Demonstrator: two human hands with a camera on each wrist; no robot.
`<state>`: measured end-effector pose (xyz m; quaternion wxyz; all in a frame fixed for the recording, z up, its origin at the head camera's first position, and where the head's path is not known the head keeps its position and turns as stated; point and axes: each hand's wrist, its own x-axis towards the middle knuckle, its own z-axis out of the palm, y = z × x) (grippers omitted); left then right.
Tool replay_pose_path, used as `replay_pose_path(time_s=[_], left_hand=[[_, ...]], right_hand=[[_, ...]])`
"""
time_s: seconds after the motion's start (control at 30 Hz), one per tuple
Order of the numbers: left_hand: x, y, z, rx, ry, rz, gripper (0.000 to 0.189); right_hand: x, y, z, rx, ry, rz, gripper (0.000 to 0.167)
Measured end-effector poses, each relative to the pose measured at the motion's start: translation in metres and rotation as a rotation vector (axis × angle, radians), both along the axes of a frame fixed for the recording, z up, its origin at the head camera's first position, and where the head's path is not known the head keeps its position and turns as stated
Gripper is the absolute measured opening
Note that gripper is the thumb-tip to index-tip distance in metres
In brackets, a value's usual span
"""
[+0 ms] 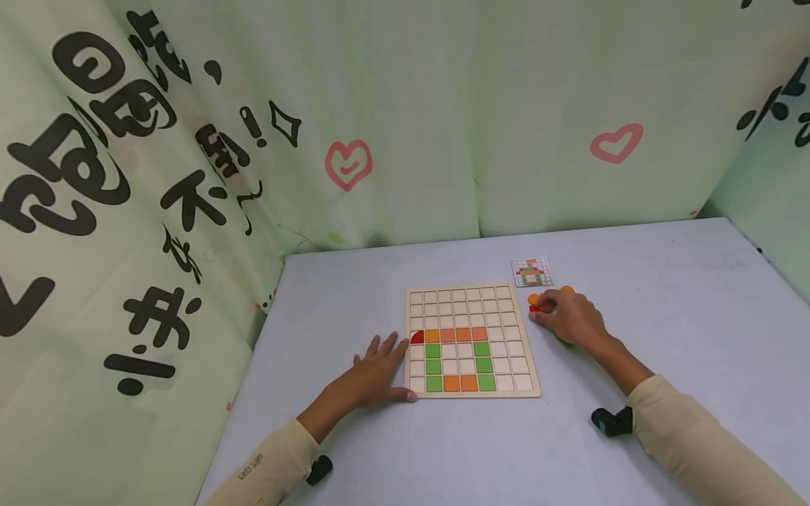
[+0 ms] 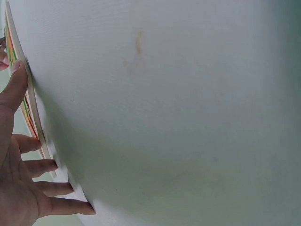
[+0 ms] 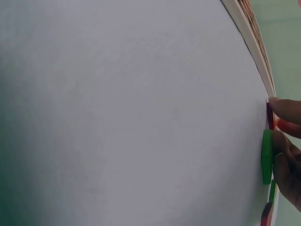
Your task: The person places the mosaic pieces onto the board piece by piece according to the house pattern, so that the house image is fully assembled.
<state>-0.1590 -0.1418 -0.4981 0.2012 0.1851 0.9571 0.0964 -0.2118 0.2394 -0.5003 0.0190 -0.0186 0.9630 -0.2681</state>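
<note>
My left hand (image 1: pixel 378 376) lies with fingers spread at the left side of the wooden grid board (image 1: pixel 536 379). Its thumb touches the board's lower left corner, as the left wrist view (image 2: pixel 19 188) also shows of this hand. Square tiles in green, orange and yellow-orange fill part of the grid, with a rounded red tile (image 1: pixel 417 337) at the left end of a row. Just right of the board, my right hand (image 1: pixel 574 318) pinches a red piece (image 1: pixel 534 308) low over the table, its fingers hiding part of it. An orange round piece (image 1: pixel 534 299) sits beside the fingertips.
A small pattern card (image 1: pixel 532 272) lies behind the board. Green pieces (image 3: pixel 266 157) and a red piece (image 3: pixel 266 215) lie under and beside my right hand, partly hidden. The pale cloth-covered table (image 1: pixel 481 457) ends at a green printed curtain (image 1: pixel 430 84) behind.
</note>
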Motion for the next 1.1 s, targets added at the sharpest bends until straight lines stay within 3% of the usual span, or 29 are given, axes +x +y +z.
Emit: replay_pose_path(time_s=[0.3,0.83,1.1], left_hand=[[-0.0005,-0.0005,-0.0017,0.001,0.004,0.004,0.105],[0.0012,-0.0007,0.0003,0.017,0.002,0.003,0.104],[0.0014,-0.0006,0.0013,0.017,0.008,0.001,0.104]], right_hand=[[-0.0001,-0.0004,-0.0017,-0.003,-0.029,0.025,0.032],[0.0044,0.0004,-0.0023,-0.019,0.045,0.139,0.022],[0.0051,-0.0034,0.0021,-0.087,0.062,0.197,0.026]])
